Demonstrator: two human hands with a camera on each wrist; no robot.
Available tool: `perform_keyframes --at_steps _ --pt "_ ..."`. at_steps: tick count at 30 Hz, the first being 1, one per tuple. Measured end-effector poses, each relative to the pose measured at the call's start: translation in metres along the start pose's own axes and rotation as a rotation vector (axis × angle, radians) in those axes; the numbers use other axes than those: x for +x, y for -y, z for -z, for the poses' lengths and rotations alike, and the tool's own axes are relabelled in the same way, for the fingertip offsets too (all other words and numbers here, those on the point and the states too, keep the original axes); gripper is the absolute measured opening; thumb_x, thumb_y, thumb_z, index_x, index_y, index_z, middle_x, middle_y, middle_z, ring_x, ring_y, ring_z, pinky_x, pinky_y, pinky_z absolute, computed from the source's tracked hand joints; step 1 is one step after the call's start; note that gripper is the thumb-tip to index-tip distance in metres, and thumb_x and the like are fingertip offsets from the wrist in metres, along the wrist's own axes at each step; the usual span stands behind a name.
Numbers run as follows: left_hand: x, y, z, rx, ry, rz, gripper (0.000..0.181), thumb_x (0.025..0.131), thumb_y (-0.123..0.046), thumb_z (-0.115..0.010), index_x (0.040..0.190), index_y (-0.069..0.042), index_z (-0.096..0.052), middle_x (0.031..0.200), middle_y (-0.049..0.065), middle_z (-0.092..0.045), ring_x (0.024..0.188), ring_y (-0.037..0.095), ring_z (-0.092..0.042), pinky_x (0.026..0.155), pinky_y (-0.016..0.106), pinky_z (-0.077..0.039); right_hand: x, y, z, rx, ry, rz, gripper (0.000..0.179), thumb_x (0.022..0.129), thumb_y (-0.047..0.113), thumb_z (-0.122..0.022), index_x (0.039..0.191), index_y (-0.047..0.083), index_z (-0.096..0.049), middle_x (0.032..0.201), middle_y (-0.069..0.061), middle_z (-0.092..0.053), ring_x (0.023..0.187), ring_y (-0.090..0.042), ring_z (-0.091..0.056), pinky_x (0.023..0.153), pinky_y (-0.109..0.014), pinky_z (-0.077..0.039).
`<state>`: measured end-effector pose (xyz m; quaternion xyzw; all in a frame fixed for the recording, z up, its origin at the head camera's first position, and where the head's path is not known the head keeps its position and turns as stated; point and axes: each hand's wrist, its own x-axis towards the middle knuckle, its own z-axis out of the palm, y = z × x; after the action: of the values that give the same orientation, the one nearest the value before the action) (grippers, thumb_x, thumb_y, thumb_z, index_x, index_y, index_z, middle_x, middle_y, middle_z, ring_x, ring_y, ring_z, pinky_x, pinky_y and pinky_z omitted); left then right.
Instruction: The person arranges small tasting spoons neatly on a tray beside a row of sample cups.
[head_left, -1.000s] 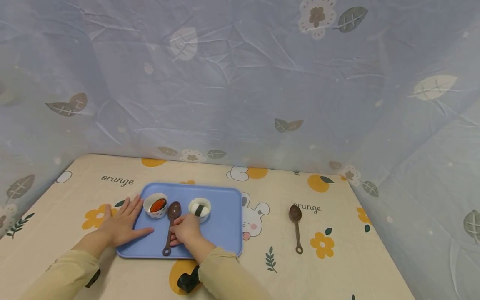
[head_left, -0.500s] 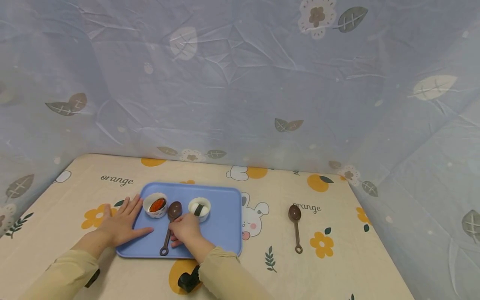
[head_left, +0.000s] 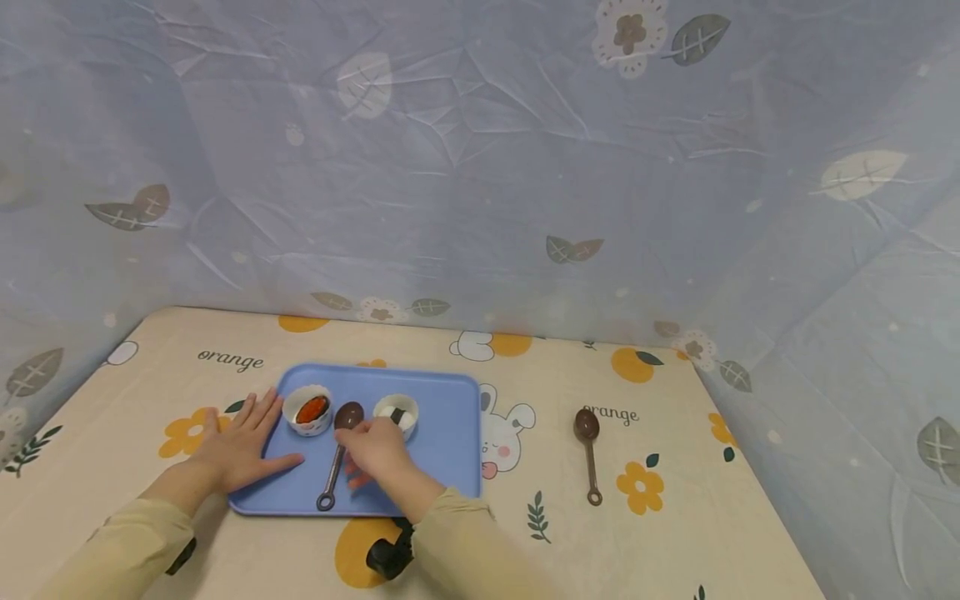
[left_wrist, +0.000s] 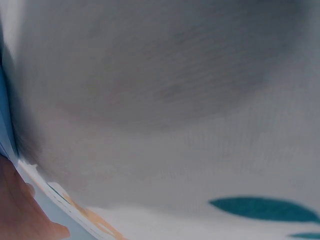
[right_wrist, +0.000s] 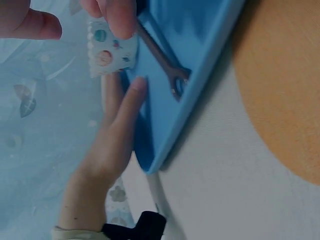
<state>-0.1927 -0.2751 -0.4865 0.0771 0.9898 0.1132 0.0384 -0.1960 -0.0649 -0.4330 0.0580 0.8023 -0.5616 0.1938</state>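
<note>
A blue tray (head_left: pixel 442 458) holds a brown spoon (head_left: pixel 348 414) lying lengthwise between two white cups. The left cup (head_left: pixel 307 427) contains a toy sushi (head_left: pixel 311 409) topped with orange roe. In the right cup (head_left: pixel 408 432) sits a white piece with a black band (head_left: pixel 397 414), partly hidden by my right hand (head_left: pixel 377 452). That hand hovers by the spoon's neck; the right wrist view shows its thumb and fingers apart, with the handle (right_wrist: pixel 159 55) flat on the tray. My left hand (head_left: pixel 236 452) spreads over the tray's left edge, thumb lying inside.
A second brown spoon (head_left: pixel 587 427) lies on the patterned tablecloth (head_left: pixel 555 467), right of the tray. A blue-grey cloth backdrop (head_left: pixel 480 167) rises behind the table. Black wrist gear (head_left: pixel 390 557) sits under the right sleeve.
The spoon's handle end has swung slightly left on the tray. My right hand has slid up toward the bowl and come away from the spoon. My left hand has stayed put.
</note>
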Motion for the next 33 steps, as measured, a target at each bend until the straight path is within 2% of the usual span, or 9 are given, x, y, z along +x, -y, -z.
perform_keyframes --at_steps 5,12,19,33 --pt "0.000 -0.002 0.004 0.025 0.017 -0.002 0.102 0.079 -0.067 -0.052 0.144 0.006 -0.022 0.153 0.024 -0.017 0.137 0.049 -0.017 0.099 0.077 0.001 -0.006 0.007 0.007 -0.001 0.031 -0.012 0.023 0.085 0.023 -0.065 0.079 0.001 -0.064 0.074 -0.017 -0.066 0.064 -0.029 -0.067 0.043 -0.032 -0.052" --pt "0.002 0.000 0.002 0.020 0.027 0.003 0.105 0.078 -0.070 -0.050 0.145 0.005 -0.019 0.154 0.023 -0.014 0.138 0.049 -0.014 0.100 0.077 0.004 -0.010 0.014 0.018 -0.022 0.059 -0.010 0.025 0.086 0.028 -0.064 0.089 0.003 -0.068 0.073 -0.011 -0.067 0.057 -0.019 -0.064 0.047 -0.034 -0.054" --pt "0.003 0.002 -0.001 0.014 0.029 0.000 0.106 0.078 -0.070 -0.050 0.145 0.005 -0.019 0.155 0.023 -0.013 0.139 0.048 -0.014 0.100 0.076 0.005 -0.010 0.016 0.030 -0.019 0.086 0.009 0.028 0.087 0.029 -0.062 0.099 0.004 -0.068 0.072 -0.006 -0.065 0.059 -0.018 -0.065 0.048 -0.032 -0.055" --pt "0.004 0.005 -0.003 0.015 0.029 -0.002 0.105 0.079 -0.069 -0.049 0.145 0.005 -0.018 0.154 0.024 -0.011 0.138 0.050 -0.012 0.098 0.077 0.005 -0.007 0.013 0.060 -0.024 0.097 0.031 0.032 0.088 0.031 -0.060 0.101 0.003 -0.067 0.075 -0.006 -0.067 0.057 -0.012 -0.062 0.050 -0.027 -0.055"
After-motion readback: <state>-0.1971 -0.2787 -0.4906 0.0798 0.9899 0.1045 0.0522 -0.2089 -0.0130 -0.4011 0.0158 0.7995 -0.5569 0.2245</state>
